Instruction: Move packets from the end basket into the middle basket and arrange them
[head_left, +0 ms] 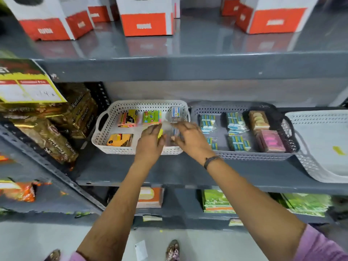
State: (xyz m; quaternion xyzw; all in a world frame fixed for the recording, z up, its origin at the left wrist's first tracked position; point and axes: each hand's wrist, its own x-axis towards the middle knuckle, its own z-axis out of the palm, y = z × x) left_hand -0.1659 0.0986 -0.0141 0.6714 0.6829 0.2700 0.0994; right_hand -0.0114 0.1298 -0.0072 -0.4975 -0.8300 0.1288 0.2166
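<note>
— Looking down through the head camera, what did you have on the shelf?

— I had three baskets in a row on the grey shelf (188,172). The white basket (105,142) stood at the left end, the grey basket (250,156) just beside it in the middle, touching at the rims, and a second white basket (308,164) at the right, partly out of frame.

— Where were your hands?

— Both were over the right half of the white basket. My left hand (150,140) hung palm-down near the front wall, fingers loosely bent. My right hand (190,137) sat just beside it, close to the rim shared with the grey basket. Between them was a clear packet (174,127) with blue print, blurred. I couldn't tell whether either hand actually pinched it; the fingers looked curled round it, no more.

— And the other packets?

— In the white basket lay a yellow pack (130,117), a green pack (151,116) beside it, another clear packet (175,112) at the back right corner, and an orange pack (119,139) near the front. The grey basket held blue packets (235,127) in two columns and, at its right end, a tan box (259,120) behind a pink box (272,141).

— Anything else?

— Red-and-white cartons (146,17) stood on the shelf above.
</note>
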